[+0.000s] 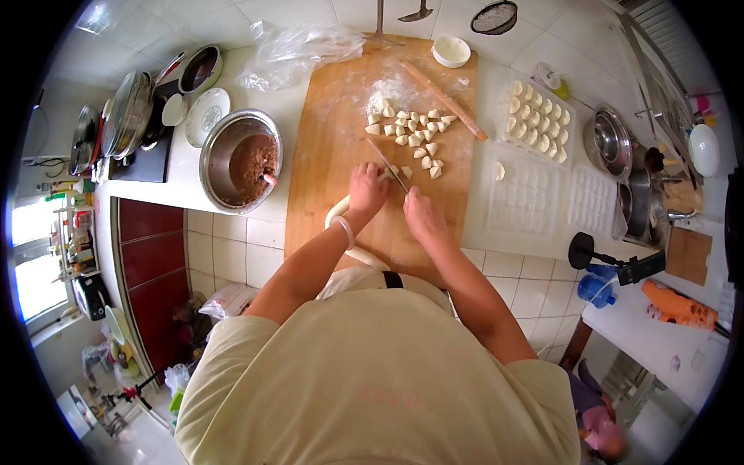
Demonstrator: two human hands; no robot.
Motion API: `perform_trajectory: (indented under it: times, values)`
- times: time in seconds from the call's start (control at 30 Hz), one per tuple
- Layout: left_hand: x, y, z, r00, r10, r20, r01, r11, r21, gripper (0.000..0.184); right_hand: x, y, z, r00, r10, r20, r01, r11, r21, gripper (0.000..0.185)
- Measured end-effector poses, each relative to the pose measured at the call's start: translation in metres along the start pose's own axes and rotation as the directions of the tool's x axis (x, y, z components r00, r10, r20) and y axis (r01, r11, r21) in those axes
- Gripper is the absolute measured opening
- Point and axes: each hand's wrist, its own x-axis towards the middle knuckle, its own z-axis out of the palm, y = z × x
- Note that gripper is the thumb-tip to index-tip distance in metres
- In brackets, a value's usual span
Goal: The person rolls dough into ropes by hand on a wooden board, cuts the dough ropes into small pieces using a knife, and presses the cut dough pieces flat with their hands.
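A long, smooth, off-white rope of dough curves from near the wooden board's near edge, inside its left edge, up to the left hand. That hand is closed loosely around it near its cut end, fingers bunched; the right hand is wrapped around the handle of a thin, straight-bladed metal knife, blade slanting away to the left. The dough looks light, soft and pliable (a hard squeeze would probably flatten it), best steadied gently just behind the cut, fingertips tucked clear of the edge. The rest could drag or stretch if lifted by one end.

Beyond the blade, small, pale, chunky dough pieces lie scattered over the far half of the broad, tan wooden board, with white flour by them. Farther on, a slim, light-brown wooden rolling pin lies slantwise toward the right edge, and a small, round white bowl sits by the far right corner.

On the white surface, a round, shiny steel bowl of brown, moist filling stands just beside the board's left edge; off its right edge, a clear plastic tray holds rows of folded dough shapes. Pale tiles line the wall behind.
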Motion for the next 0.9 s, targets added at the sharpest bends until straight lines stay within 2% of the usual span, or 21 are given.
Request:
perform_trajectory:
  times: [0.13,0.3,0.33,0.4,0.43,0.5,0.63,0.73,0.83,0.9]
  values:
    - [0.000,0.002,-0.003,0.999,-0.026,0.019,0.026,1.000,0.000,0.022,0.018,0.003,0.019,1.000,0.021,-0.010,-0.021,1.000,0.009,0.025]
    - [-0.014,0.000,-0.008,0.997,-0.059,0.040,0.059,0.998,-0.021,0.018,0.007,0.005,0.013,0.991,-0.027,-0.130,0.037,0.997,0.074,0.026]
    - [-0.018,0.001,-0.009,0.997,-0.066,0.042,0.067,0.998,-0.020,0.018,0.002,0.005,0.011,0.992,-0.027,-0.123,0.037,0.997,0.074,0.026]
    - [-0.023,0.005,-0.008,0.999,0.047,-0.026,-0.048,0.998,-0.042,0.016,-0.008,0.003,0.004,0.991,-0.052,-0.120,0.058,0.997,0.042,0.023]
    - [-0.025,0.007,-0.009,0.999,0.048,-0.022,-0.049,0.998,-0.044,0.016,-0.013,0.000,0.000,0.992,-0.048,-0.119,0.053,0.998,0.043,0.023]
    - [-0.024,0.009,-0.008,0.999,0.043,0.019,-0.042,0.998,-0.050,0.017,-0.019,-0.004,-0.007,0.998,-0.060,-0.009,0.059,0.994,-0.088,0.026]
    - [-0.024,0.010,-0.011,0.997,0.078,0.025,-0.077,0.997,-0.023,0.020,-0.016,0.002,0.007,0.999,-0.049,0.013,0.050,0.996,-0.074,0.025]
    - [-0.027,0.008,-0.013,0.996,0.087,0.019,-0.086,0.995,-0.050,0.022,-0.009,0.003,0.022,0.998,-0.054,-0.034,0.052,0.997,-0.059,0.026]
    - [-0.026,0.004,-0.014,0.996,0.086,0.017,-0.086,0.996,0.010,0.024,0.001,-0.003,0.026,0.996,-0.024,-0.080,0.019,0.998,-0.055,0.026]
    - [-0.024,-0.001,-0.015,0.999,0.031,0.009,-0.031,1.000,0.002,0.025,0.002,-0.004,0.024,0.993,-0.004,-0.115,0.003,1.000,-0.011,0.025]
